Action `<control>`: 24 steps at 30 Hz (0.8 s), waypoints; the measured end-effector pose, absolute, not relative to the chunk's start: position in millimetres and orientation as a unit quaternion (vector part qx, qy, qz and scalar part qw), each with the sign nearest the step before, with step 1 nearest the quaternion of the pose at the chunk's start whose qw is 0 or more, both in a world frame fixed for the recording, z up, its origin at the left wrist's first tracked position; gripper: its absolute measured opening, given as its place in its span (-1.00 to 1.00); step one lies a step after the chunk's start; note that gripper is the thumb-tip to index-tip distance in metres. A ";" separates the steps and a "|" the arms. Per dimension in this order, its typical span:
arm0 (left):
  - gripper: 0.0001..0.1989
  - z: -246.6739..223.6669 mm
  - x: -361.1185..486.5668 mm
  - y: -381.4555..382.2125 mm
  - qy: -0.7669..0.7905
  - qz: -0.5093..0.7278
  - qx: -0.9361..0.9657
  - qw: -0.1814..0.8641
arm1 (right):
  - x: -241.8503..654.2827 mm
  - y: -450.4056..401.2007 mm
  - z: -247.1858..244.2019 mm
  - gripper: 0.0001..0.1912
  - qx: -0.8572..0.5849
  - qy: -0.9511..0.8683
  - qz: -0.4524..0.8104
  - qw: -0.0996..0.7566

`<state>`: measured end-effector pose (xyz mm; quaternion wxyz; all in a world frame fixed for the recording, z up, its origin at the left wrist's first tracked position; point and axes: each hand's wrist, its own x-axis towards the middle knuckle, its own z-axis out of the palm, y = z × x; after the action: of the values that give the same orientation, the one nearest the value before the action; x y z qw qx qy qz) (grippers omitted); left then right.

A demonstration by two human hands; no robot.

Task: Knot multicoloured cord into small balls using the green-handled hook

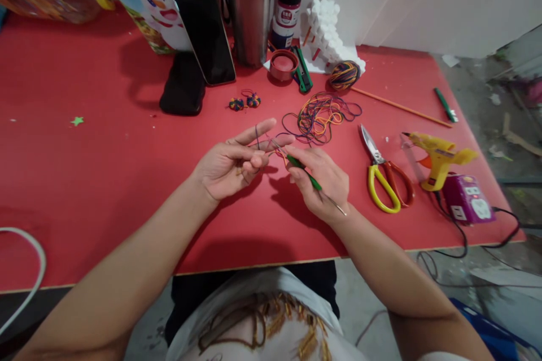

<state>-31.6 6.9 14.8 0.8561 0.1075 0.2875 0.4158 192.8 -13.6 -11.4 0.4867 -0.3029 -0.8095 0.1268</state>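
That yarn (320, 117), heaped on the far side of the right hand (325, 183), looks limp and feather-light — best pinched near the loops, as the left hand (231, 166) does. The green-handled hook (314, 181) seems stiff — right fingers wrap its handle.

Hook (333, 203) is shiny metal w/ plastic hdl (314, 181).

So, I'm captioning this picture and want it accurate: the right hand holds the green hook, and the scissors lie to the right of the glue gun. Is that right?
Not quite: the head view shows the scissors to the left of the glue gun. The right hand does hold the green hook.
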 end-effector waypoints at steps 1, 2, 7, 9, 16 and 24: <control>-0.33 15.2 -31.9 6.7 0.286 0.416 0.106 0.857 | 192.8 -13.8 -11.4 -0.64 -0.301 -0.809 0.128 0.488; -0.32 15.6 -32.1 6.6 0.286 0.417 0.105 0.856 | 193.1 -13.7 -11.4 -0.63 -0.298 -0.809 0.131 0.489; -0.40 16.1 -31.4 6.0 0.278 0.414 0.131 0.857 | 195.4 -9.9 -12.1 -0.62 -0.269 -0.814 0.152 0.492; -0.45 15.4 -29.6 5.5 0.280 0.414 0.152 0.853 | 195.3 -8.8 -12.4 -0.64 -0.270 -0.813 0.155 0.493; -0.51 16.8 -19.5 1.0 0.308 0.444 0.180 0.822 | 185.6 -16.4 -15.9 -0.69 -0.333 -0.814 0.063 0.472; -0.25 19.9 -20.3 -1.7 0.254 0.433 0.068 0.862 | 181.1 -22.4 -20.1 -0.49 -0.322 -0.810 0.068 0.486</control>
<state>-20.3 -1.7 19.9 0.8622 0.0675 0.2538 0.4332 181.1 -22.4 -20.1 0.4856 -0.3223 -0.8098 0.0678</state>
